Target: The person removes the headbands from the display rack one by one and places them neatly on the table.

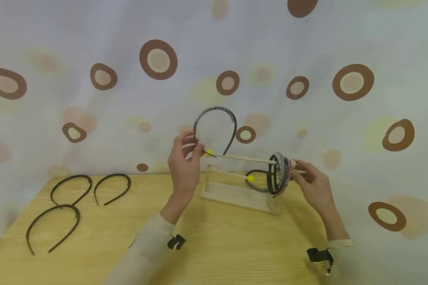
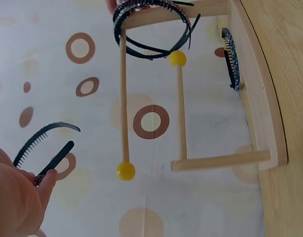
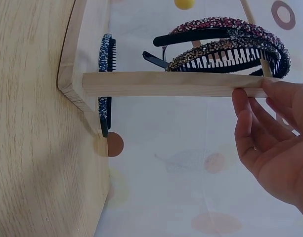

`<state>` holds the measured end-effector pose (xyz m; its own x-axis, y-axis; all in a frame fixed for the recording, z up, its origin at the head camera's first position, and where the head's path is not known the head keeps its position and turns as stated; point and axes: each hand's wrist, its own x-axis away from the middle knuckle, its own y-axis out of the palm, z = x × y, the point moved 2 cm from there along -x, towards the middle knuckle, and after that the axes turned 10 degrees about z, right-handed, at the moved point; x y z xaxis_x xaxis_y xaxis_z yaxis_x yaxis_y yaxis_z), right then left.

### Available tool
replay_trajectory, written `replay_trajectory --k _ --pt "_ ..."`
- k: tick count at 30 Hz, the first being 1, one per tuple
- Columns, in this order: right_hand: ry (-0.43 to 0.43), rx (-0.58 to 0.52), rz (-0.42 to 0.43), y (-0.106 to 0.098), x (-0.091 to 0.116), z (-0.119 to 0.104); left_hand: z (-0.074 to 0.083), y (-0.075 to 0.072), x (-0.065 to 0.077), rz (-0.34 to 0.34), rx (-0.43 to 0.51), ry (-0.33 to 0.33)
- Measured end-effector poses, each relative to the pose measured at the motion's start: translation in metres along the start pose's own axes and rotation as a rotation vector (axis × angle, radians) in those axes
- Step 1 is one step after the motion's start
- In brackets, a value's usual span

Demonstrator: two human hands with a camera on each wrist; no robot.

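My left hand [image 1: 185, 166] pinches one arm of a silver glittery headband [image 1: 216, 108] with comb teeth, held upright by the yellow-tipped end of a wooden rod [image 1: 247, 159]. That rod is the upper one of a wooden stand [image 1: 235, 196]. Several glittery headbands [image 3: 210, 24], silver and pinkish, hang together at the rod's right end. At the top of the stand's right post [image 3: 166, 85], my right hand [image 1: 315, 190] grips the wood between thumb and fingers. A lower rod with a yellow ball [image 2: 178, 58] bears nothing.
Another glittery headband [image 2: 231, 59] is behind the stand's base. Three dark headbands, one at the back left [image 1: 75, 176], one beside it [image 1: 115, 175] and one nearer [image 1: 57, 208], lie on the wooden table [image 1: 128, 229]. A patterned curtain [image 1: 199, 35] hangs behind the table.
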<state>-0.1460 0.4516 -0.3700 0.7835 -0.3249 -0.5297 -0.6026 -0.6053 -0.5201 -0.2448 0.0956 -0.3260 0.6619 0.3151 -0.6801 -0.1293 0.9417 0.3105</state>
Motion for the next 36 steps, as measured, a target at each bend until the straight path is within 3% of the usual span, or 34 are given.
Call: replay_trajectory --k 4,7,12,19,23,29,36 --pt "-0.008 -0.008 0.008 0.0 0.0 -0.002 0.006 -0.032 -0.004 -0.068 0.02 -0.098" --pt "0.008 0.001 0.012 0.001 0.002 -0.001 0.006 -0.059 -0.005 -0.148 -0.04 -0.176" --pt "0.029 0.02 0.014 -0.006 0.003 0.003 0.001 -0.11 -0.003 -0.29 -0.23 -0.308" --pt "0.025 0.009 -0.007 -0.004 0.002 0.001 -0.021 -0.204 0.001 -0.362 -0.569 -0.454" --pt "0.029 0.009 -0.012 -0.001 0.001 -0.002 -0.027 -0.249 -0.003 -0.405 -0.708 -0.478" --pt "0.039 0.015 -0.006 -0.003 0.001 -0.001 -0.03 -0.294 -0.004 -0.435 -0.787 -0.469" --pt "0.045 -0.005 -0.007 -0.001 -0.001 0.0 -0.022 -0.326 -0.01 -0.53 -0.948 -0.524"
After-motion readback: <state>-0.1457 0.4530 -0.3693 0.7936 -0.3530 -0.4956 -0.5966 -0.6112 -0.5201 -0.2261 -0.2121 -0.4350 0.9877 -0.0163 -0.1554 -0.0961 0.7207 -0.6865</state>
